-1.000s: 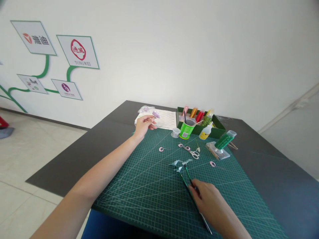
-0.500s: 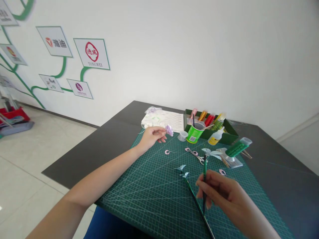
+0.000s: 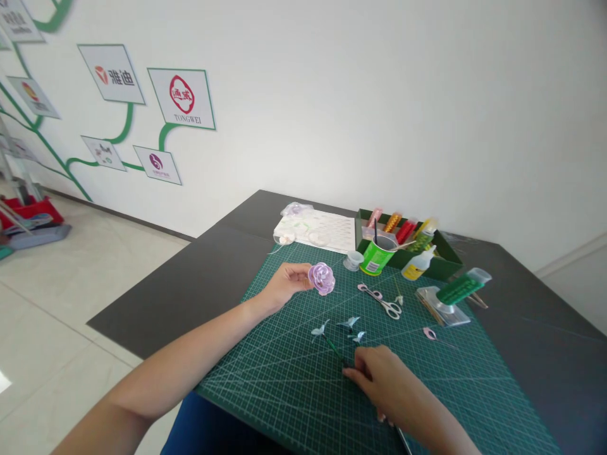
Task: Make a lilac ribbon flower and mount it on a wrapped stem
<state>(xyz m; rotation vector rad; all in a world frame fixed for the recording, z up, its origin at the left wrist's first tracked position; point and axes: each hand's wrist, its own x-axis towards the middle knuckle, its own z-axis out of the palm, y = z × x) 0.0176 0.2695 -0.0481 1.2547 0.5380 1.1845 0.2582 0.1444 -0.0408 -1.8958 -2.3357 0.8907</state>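
My left hand [image 3: 285,287] pinches a pale purple artificial flower [image 3: 321,279] at its back, with the layered petals facing me above the cutting mat. Low over the mat, my right hand [image 3: 386,378] has thumb and fingertips closed on the lower end of a green-wrapped stem [image 3: 332,345] with pale blue-green leaves at its tip. Beside that tip lie two more leaf sprigs [image 3: 349,323]. A dark rod or stem [image 3: 403,439] runs under my right hand, mostly hidden by it.
The green cutting mat [image 3: 270,385] covers much of the dark table. Scissors [image 3: 386,306], a green can [image 3: 378,256], a glue bottle [image 3: 418,263] and a green tube [image 3: 462,289] stand or lie beyond my hands. A green box [image 3: 448,260] holds several coloured rolls.
My right hand has lowered the leafy stem from upright to lying near the mat, moving left. My left hand has brought the purple flower closer, turning its face towards me.
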